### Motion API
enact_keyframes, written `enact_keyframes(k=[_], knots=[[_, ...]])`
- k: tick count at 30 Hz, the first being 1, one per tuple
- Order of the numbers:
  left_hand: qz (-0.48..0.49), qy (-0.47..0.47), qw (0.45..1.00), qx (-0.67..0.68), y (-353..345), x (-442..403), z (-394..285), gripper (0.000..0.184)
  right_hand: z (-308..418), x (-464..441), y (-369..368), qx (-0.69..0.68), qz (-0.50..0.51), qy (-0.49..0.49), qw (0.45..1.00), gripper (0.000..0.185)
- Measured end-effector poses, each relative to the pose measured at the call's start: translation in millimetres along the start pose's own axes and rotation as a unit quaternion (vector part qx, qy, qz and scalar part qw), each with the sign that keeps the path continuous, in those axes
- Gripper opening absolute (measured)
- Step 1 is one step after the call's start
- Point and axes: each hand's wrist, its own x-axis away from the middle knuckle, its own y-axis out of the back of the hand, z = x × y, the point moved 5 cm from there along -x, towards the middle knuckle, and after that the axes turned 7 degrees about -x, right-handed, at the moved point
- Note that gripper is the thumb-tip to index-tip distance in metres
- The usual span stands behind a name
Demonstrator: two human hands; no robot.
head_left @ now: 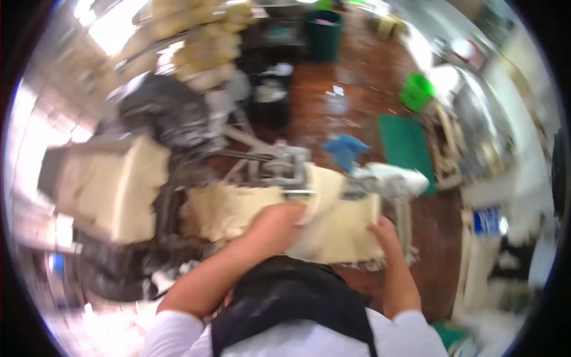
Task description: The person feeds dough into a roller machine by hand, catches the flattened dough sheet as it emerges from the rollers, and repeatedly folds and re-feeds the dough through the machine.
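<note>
A broad pale yellow sheet (348, 232) lies across the work surface in front of my body, its middle part raised and folded over. My left hand (290, 215) is at the raised fold, its fingers hidden by blur and by the sheet. At the sheet's right edge is my right hand (382, 227), closed on that edge with the thumb showing. Another pale piece with a ragged edge (238, 208) lies to the left. Just beyond the sheet stands a grey metal device (282, 166).
A pale block-like stack (128, 190) stands at the left by black plastic (160, 110). Ahead are a blue cloth (345, 150), a white bag (395, 180), a green mat (405, 146), a green bucket (416, 92) and a dark bin (323, 35) on the red floor.
</note>
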Motion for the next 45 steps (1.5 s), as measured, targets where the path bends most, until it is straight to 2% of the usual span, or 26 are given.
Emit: enact_keyframes(k=[1, 2, 3, 5, 7, 9, 11, 13, 15, 17, 18, 21, 22, 23, 25, 27, 30, 33, 34, 36, 37, 38, 40, 42, 43, 45], knots=[[-0.030, -0.022, 0.999, 0.001, 12, 3, -7, 0.014, 47, 22, -22, -0.122, 0.039, 0.027, 0.991, 0.020], [-0.057, -0.046, 0.997, -0.001, 29, 8, -15, 0.013, 59, 20, -27, -0.073, 0.079, 0.008, 0.994, 0.025], [-0.078, -0.060, 0.995, -0.001, 47, 11, -20, 0.013, 107, 48, -44, -0.177, 0.073, -0.027, 0.981, 0.035], [-0.109, -0.076, 0.991, -0.014, 95, 26, -23, 0.014, 146, 58, -61, -0.282, 0.158, -0.029, 0.946, 0.050], [-0.129, -0.079, 0.988, -0.032, 141, 39, -25, 0.015, 195, 73, -80, -0.319, 0.210, 0.003, 0.924, 0.055], [-0.145, -0.047, 0.985, -0.076, 204, 67, -18, 0.020, 244, 96, -99, -0.341, 0.252, 0.043, 0.905, 0.060], [-0.195, 0.075, 0.977, -0.048, 270, 98, -1, 0.024, 286, 119, -120, -0.352, 0.287, 0.084, 0.887, 0.065], [-0.285, 0.174, 0.939, -0.077, 338, 133, 28, 0.029, 321, 138, -140, -0.370, 0.286, 0.131, 0.874, 0.067], [-0.335, 0.162, 0.928, 0.027, 394, 170, 34, 0.037, 362, 167, -165, -0.412, 0.267, 0.167, 0.855, 0.066], [-0.424, 0.183, 0.886, -0.034, 453, 207, 70, 0.044, 393, 179, -183, -0.379, 0.354, 0.163, 0.839, 0.059], [-0.434, 0.214, 0.874, -0.043, 474, 224, 82, 0.044, 413, 194, -200, -0.367, 0.405, 0.156, 0.823, 0.057], [-0.463, 0.257, 0.844, -0.090, 539, 280, 138, 0.042, 453, 223, -274, -0.292, 0.415, 0.189, 0.841, 0.049], [-0.461, 0.304, 0.819, -0.156, 563, 301, 166, 0.043, 461, 230, -304, -0.263, 0.401, 0.201, 0.854, 0.045], [-0.455, 0.348, 0.789, -0.220, 583, 320, 198, 0.043, 456, 230, -331, -0.223, 0.418, 0.184, 0.861, 0.041], [-0.441, 0.416, 0.755, -0.250, 604, 354, 281, 0.045, 439, 226, -381, -0.124, 0.466, 0.134, 0.866, 0.035], [-0.260, 0.442, 0.723, -0.464, 606, 382, 408, 0.058, 409, 221, -421, -0.035, 0.465, 0.093, 0.880, 0.035], [-0.291, 0.530, 0.773, -0.192, 544, 380, 407, 0.066, 360, 187, -438, -0.056, 0.422, -0.023, 0.905, 0.040], [-0.318, 0.367, 0.837, -0.254, 518, 333, 349, 0.070, 334, 156, -444, -0.070, 0.351, -0.018, 0.933, 0.048], [-0.319, 0.332, 0.880, -0.120, 502, 316, 322, 0.063, 326, 150, -452, -0.140, 0.402, -0.063, 0.903, 0.054], [-0.292, 0.224, 0.929, -0.044, 469, 290, 275, 0.061, 329, 156, -468, -0.267, 0.459, -0.097, 0.842, 0.054], [-0.254, 0.223, 0.937, -0.083, 449, 279, 238, 0.063, 334, 161, -476, -0.327, 0.486, -0.110, 0.803, 0.054], [-0.217, 0.223, 0.943, -0.123, 426, 269, 203, 0.065, 338, 166, -477, -0.340, 0.485, -0.112, 0.798, 0.054], [-0.124, 0.039, 0.973, -0.189, 377, 254, 148, 0.080, 349, 176, -478, -0.366, 0.488, -0.117, 0.783, 0.054], [-0.061, 0.011, 0.972, -0.229, 322, 245, 117, 0.099, 347, 170, -479, -0.385, 0.505, -0.110, 0.765, 0.055], [-0.008, 0.010, 0.936, -0.351, 293, 239, 110, 0.106, 345, 167, -478, -0.395, 0.513, -0.105, 0.755, 0.056], [-0.050, 0.062, 0.941, -0.328, 268, 233, 110, 0.098, 345, 164, -477, -0.421, 0.542, -0.127, 0.716, 0.056]])
